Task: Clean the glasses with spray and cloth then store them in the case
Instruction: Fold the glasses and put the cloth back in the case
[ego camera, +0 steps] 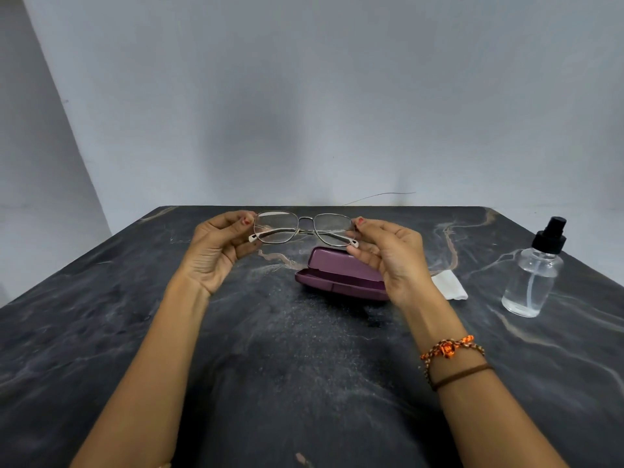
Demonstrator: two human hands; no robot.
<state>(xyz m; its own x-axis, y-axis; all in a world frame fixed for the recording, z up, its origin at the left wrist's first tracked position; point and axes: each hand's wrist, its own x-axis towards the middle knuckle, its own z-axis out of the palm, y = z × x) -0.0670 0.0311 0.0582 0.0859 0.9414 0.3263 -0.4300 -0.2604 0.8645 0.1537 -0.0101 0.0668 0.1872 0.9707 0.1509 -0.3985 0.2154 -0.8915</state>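
Both hands, left hand (pixel 216 251) and right hand (pixel 388 255), pinch the folded glasses (pixel 304 228) by their ends, long axis crosswise, directly above the open case (pixel 337 275).

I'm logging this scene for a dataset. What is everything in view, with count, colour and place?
glasses: one, thin metal frame with clear lenses, temples folded, held above the table between both hands
case: one, purple, open, centre of the table under the glasses
cloth: one, white, on the table right of the case
spray bottle: one, clear with black nozzle, upright at the table's right
table: one, dark marbled
wall: grey, behind
bracelets: orange braided and brown, right wrist
left hand: pinching the frame's left end
right hand: pinching the right end
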